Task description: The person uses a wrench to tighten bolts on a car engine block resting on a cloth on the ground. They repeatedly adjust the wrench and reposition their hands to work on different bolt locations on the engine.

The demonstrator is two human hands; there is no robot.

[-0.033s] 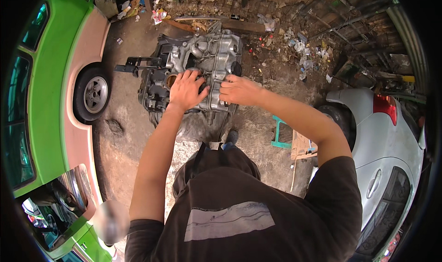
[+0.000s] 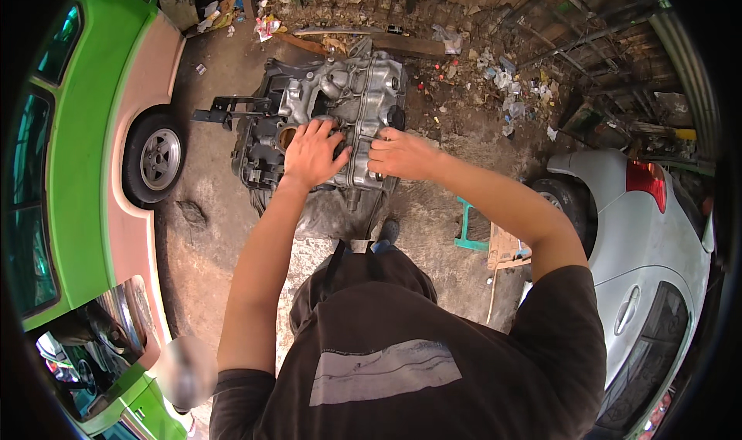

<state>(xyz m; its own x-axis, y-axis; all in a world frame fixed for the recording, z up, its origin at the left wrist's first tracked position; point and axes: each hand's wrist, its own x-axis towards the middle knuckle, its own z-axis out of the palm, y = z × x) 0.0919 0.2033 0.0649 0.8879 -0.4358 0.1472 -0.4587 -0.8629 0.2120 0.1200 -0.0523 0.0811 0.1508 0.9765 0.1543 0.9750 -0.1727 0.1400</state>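
Observation:
A grey metal car engine [image 2: 378, 84] stands on the ground in front of me, its ribbed silver valve cover on the right side. My left hand [image 2: 313, 152] lies on the engine's middle, fingers spread, beside a round brownish opening [image 2: 287, 137]. On the valve cover rests my right hand [image 2: 403, 155], its fingers curled in and closed; whatever they grip, if anything, is hidden. Just beyond that hand, a black round cap [image 2: 396, 116] sits on the cover's right edge. A dark bracket [image 2: 220, 109] sticks out from the engine's left side.
A green and pink vehicle [image 2: 131, 69] stands close on the left, a silver car [image 2: 641, 239] on the right. Near the silver car are a green stool [image 2: 465, 235] and a wooden board [image 2: 504, 248]. Litter [image 2: 510, 88] and a wooden beam [image 2: 417, 44] lie beyond the engine.
My right elbow has dipped slightly inward, toward my body. Both hands keep almost the same places on the engine.

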